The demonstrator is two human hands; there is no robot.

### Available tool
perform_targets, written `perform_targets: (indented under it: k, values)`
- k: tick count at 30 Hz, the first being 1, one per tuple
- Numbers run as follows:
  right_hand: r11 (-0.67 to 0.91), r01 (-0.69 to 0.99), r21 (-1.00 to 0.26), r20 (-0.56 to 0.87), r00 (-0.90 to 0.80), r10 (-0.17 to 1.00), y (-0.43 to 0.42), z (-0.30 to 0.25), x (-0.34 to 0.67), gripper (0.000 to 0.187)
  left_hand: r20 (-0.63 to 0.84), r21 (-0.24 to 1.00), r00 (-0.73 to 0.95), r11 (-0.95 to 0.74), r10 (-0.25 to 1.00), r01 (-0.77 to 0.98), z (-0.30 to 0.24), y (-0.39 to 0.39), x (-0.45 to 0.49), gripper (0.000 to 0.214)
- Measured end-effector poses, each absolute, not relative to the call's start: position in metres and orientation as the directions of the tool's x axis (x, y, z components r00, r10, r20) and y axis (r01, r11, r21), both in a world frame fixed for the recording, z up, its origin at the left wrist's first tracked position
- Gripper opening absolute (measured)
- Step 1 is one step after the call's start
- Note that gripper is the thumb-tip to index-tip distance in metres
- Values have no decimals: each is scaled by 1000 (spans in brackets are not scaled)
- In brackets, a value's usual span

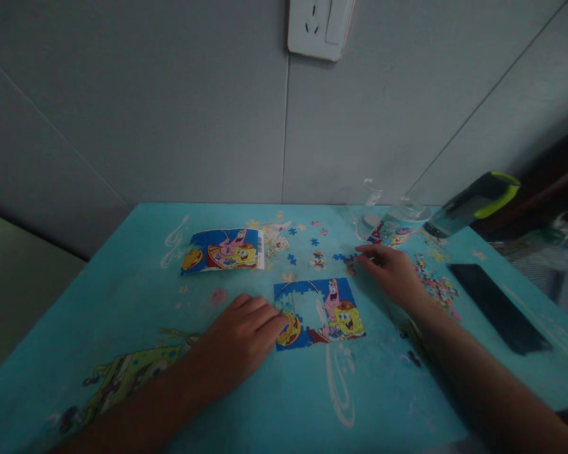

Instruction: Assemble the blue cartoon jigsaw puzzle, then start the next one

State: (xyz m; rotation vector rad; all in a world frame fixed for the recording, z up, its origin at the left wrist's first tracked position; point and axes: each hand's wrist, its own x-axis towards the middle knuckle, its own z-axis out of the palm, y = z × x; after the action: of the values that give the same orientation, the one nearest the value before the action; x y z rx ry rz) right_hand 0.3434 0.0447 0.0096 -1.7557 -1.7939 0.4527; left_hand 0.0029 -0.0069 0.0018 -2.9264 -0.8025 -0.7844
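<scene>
Left hand [243, 337] is touching puzzle [345, 320] at nine o'clock; pushing could split it. Right hand [390, 272] is crowding one-o'clock pieces [349, 266], risking scatter. Can't tell either grip.

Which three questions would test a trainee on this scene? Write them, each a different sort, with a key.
1. Which hand is at the left edge of the partly assembled blue, pink and yellow cartoon jigsaw?
2. True or false: the flat black rectangular slab lies to the right of the jigsaw.
3. The blue cartoon-printed rectangle with a white edge strip lies: A) right of the jigsaw; B) beyond it, to the left; C) on top of it.

Key:
1. Left hand.
2. True.
3. B.
</scene>
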Motion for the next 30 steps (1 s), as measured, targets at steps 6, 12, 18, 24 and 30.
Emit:
perform_targets:
  k: [6,12,18,24,30]
  values:
    - [148,739,-657,160,-55,986,41,3,322,32,489,130,736,-874,468,469,2,-7,3,22]
    - [255,810,-528,142,-212,967,76,10,314,27,453,121,755,-872,473,474,-4,-5,2,19]
    - [177,880,-440,104,-145,984,133,17,306,30,409,106,776,-869,481,483,-6,-4,1,18]
    - [122,890,-440,62,-106,992,156,9,300,29,388,92,790,-872,476,480,-8,-5,0,17]
    - [132,865,-484,57,-120,991,163,7,302,23,393,103,785,-871,479,481,-12,-6,0,17]
